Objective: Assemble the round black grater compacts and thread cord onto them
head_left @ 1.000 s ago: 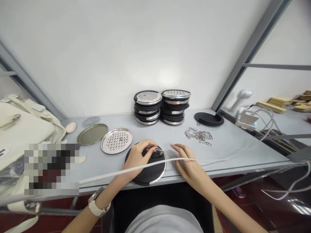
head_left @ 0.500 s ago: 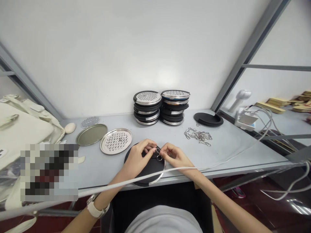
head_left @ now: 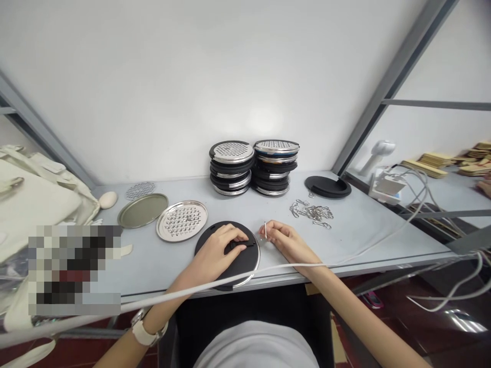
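One metal clip point(head_left: 265, 230) is pinched in the right hand point(head_left: 290, 243).

There are two stacks point(head_left: 231, 168) point(head_left: 275, 166) and two loose black discs point(head_left: 240, 259) point(head_left: 328, 186). One green plate point(head_left: 143, 210) and one heap of hooks point(head_left: 315, 212) show.

A lane of bare table point(head_left: 230, 210) lies between the black disc point(head_left: 243, 259) and the left stack point(head_left: 231, 171) and right stack point(head_left: 274, 171), which stand side by side and block the middle rear. Right of the right hand point(head_left: 287, 240), a broad stretch lies open in front of the pile of clips point(head_left: 313, 212). The perforated plate point(head_left: 182, 221) narrows the left; a white cable point(head_left: 134, 304) cuts across the front.
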The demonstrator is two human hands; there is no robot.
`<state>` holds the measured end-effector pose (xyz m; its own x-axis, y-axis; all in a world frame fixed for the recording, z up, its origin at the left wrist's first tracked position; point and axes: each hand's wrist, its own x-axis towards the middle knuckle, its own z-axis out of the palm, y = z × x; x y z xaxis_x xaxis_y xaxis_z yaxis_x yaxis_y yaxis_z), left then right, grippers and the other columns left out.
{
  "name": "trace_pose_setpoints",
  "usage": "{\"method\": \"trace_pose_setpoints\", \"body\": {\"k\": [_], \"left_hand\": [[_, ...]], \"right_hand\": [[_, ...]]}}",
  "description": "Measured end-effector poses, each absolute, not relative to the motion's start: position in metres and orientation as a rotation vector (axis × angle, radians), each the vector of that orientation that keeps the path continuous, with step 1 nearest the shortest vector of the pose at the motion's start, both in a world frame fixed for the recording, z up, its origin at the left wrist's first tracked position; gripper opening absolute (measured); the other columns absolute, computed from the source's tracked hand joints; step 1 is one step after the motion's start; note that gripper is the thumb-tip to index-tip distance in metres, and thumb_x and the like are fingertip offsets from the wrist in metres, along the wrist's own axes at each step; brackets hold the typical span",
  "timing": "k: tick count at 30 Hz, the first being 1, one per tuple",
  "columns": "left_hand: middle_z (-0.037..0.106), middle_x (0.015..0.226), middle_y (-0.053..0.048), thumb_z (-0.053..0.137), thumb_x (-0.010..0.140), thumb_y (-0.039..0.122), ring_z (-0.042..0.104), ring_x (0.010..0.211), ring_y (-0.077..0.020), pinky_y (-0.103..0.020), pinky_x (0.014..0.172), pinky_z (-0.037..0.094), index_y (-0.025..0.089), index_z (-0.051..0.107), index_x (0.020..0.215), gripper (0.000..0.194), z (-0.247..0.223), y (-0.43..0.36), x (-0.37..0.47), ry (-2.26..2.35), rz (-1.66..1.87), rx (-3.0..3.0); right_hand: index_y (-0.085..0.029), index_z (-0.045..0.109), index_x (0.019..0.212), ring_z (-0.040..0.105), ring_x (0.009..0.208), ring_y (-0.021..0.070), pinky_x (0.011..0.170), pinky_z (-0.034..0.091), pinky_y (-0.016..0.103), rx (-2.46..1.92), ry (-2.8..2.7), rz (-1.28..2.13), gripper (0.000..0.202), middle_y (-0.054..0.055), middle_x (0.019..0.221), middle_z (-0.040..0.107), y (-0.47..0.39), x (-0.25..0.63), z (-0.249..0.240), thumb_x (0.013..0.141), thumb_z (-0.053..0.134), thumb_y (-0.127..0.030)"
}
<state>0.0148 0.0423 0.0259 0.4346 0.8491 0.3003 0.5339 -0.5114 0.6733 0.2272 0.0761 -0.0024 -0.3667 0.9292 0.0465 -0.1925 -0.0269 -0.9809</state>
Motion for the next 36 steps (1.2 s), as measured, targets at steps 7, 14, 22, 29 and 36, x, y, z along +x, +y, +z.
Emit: {"method": "trace_pose_setpoints", "body": {"k": [7,14,22,29,36], "left_hand": [[0.062,0.099,-0.002,0.053,0.088,0.017,0.056,0.097,-0.0173,-0.031,0.088,0.045,0.023,0.063,0.099,0.016,0.023,0.043,0.014,1.152,0.880,2.214],[0.061,0.099,-0.001,0.053,0.088,0.016,0.056,0.097,-0.0162,-0.030,0.088,0.044,0.023,0.062,0.098,0.016,0.024,0.042,0.014,1.165,0.865,2.222],[0.061,0.100,-0.002,0.051,0.089,0.018,0.056,0.097,-0.0171,-0.031,0.088,0.045,0.023,0.062,0.099,0.016,0.024,0.042,0.015,1.152,0.867,2.222],[0.061,0.099,-0.002,0.052,0.088,0.018,0.056,0.098,-0.0176,-0.032,0.089,0.045,0.023,0.063,0.100,0.017,0.023,0.042,0.014,1.155,0.878,2.232],[0.060,0.100,-0.003,0.051,0.089,0.019,0.055,0.099,-0.0175,-0.032,0.090,0.044,0.023,0.062,0.099,0.016,0.024,0.042,0.015,1.161,0.867,2.231]], "right_hand": [[-0.018,0.055,0.073,0.056,0.078,0.0142,0.079,0.043,0.029,-0.849,-1.346,1.576,0.021,0.003,0.082,0.062,0.076,0.226,-0.001,0.079,0.064,-0.036],[-0.017,0.055,0.076,0.059,0.079,0.0135,0.076,0.044,0.027,-0.812,-1.294,1.651,0.020,0.004,0.083,0.065,0.077,0.226,-0.004,0.081,0.063,-0.035],[-0.017,0.056,0.079,0.058,0.067,0.0133,0.064,0.045,0.026,-1.046,-1.539,1.346,0.029,0.003,0.074,0.064,0.075,0.222,-0.011,0.077,0.066,-0.044],[-0.017,0.061,0.075,0.049,0.057,0.0111,0.054,0.039,0.024,-1.096,-1.686,1.072,0.029,0.000,0.065,0.057,0.075,0.217,-0.021,0.079,0.064,-0.045],[-0.017,0.064,0.095,0.050,0.059,0.0114,0.056,0.041,0.024,-1.046,-1.709,1.127,0.029,-0.001,0.066,0.056,0.072,0.217,-0.017,0.083,0.061,-0.044]]}}
